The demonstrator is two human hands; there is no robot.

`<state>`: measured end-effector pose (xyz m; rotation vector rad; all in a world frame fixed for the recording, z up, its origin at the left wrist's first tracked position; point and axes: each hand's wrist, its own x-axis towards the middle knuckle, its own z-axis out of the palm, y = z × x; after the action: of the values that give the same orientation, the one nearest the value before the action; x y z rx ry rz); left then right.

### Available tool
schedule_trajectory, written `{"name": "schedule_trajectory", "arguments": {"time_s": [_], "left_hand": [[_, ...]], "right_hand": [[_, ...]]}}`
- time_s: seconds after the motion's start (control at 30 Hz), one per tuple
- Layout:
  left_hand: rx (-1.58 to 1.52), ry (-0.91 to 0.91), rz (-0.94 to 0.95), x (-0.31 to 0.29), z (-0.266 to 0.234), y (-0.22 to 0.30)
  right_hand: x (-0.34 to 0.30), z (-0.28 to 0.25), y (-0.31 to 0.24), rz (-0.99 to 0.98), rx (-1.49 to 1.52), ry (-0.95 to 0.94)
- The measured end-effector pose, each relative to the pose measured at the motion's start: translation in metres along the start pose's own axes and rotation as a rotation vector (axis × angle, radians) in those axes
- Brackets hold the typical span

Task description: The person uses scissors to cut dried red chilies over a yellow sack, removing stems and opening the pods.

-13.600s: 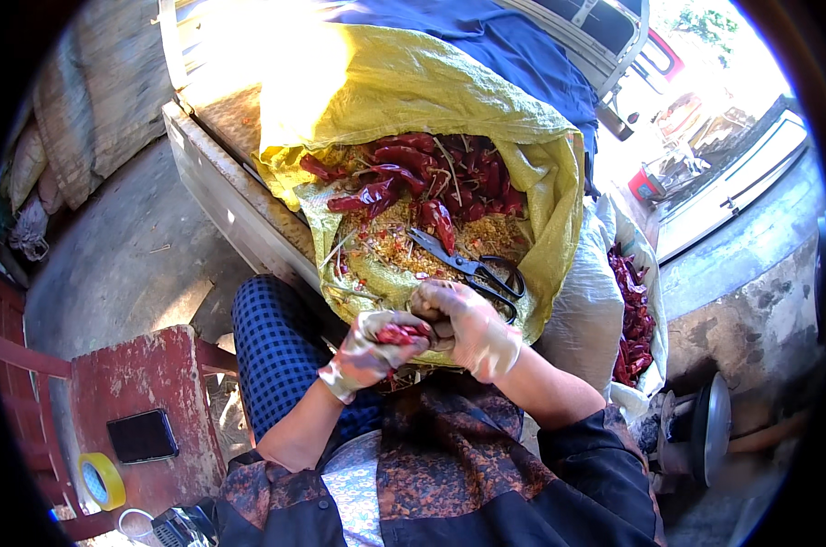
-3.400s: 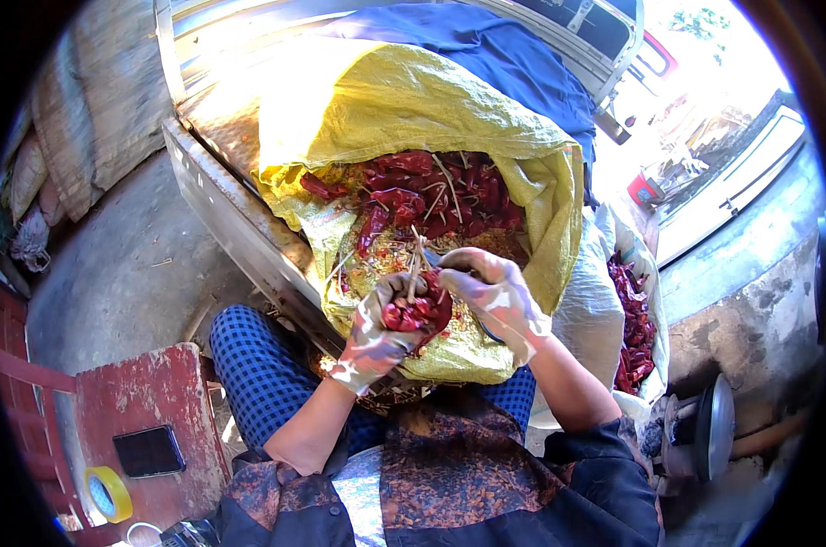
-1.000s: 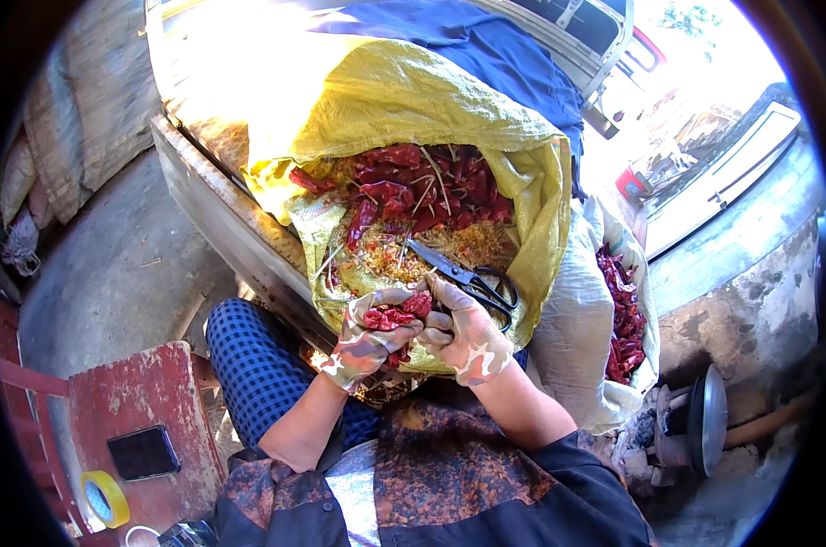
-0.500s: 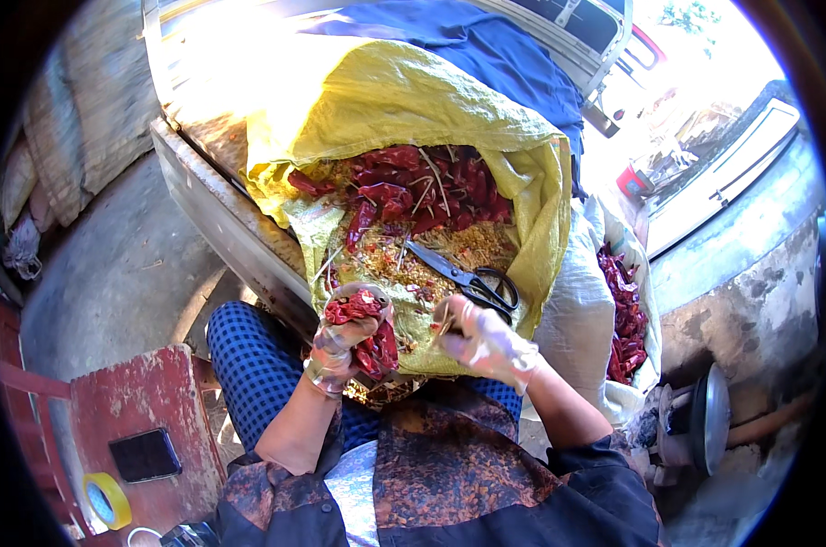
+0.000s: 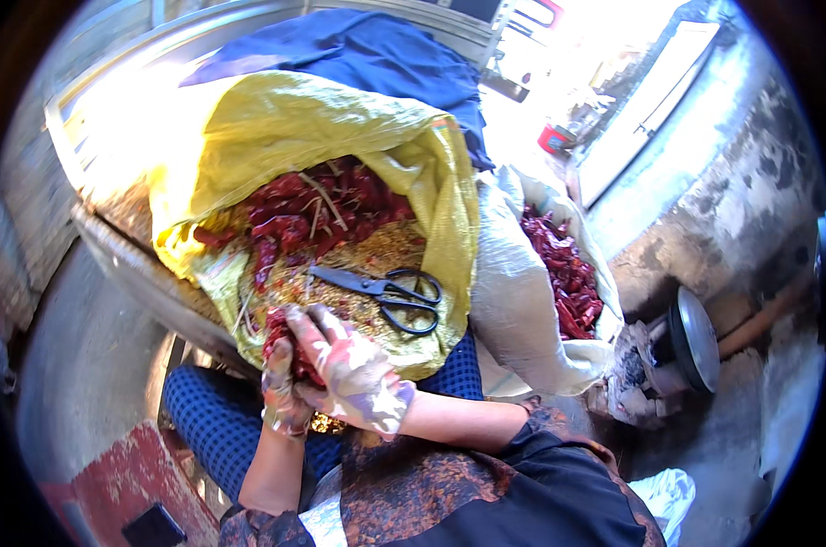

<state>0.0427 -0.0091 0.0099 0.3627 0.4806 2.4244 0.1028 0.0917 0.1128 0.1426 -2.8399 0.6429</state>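
Note:
Both my hands wear stained, patterned gloves and meet at the near edge of a yellow woven sack (image 5: 294, 114). My left hand (image 5: 283, 394) is closed round dried red chili peppers (image 5: 277, 326). My right hand (image 5: 351, 369) lies over the same peppers, its fingers bent across them from the right; the fingertips are partly hidden. On a bed of yellow chili seeds (image 5: 376, 253) in the sack's mouth rest black-handled scissors (image 5: 349, 281), blades toward the left. Behind them is a heap of dried red chilies (image 5: 340, 196) with pale stems.
To the right stands a white sack (image 5: 509, 283) filled with red chilies (image 5: 563, 283). Farther right is a round metal lid or pan (image 5: 698, 339). A worn red stool (image 5: 125, 474) with a dark phone (image 5: 154, 526) sits at lower left. Dark blue cloth (image 5: 358, 46) covers the back.
My view has turned to the right, so the scene sits farther left. My right hand, apart from the left before, has come over onto the chilies in my left hand.

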Motion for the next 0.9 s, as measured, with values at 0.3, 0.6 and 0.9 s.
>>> {"name": "schedule_trajectory", "arguments": {"time_s": [0.3, 0.6, 0.9], "left_hand": [[0.011, 0.031, 0.004, 0.000, 0.028, -0.008], [0.228, -0.065, 0.028, 0.008, 0.047, -0.023], [0.206, -0.130, 0.062, 0.019, 0.037, -0.028]], "right_hand": [[-0.002, -0.007, 0.013, 0.167, 0.113, -0.081], [-0.001, -0.008, 0.040, 0.025, 0.471, 0.335], [0.000, -0.050, 0.089, 0.151, 0.685, 0.613]]}}
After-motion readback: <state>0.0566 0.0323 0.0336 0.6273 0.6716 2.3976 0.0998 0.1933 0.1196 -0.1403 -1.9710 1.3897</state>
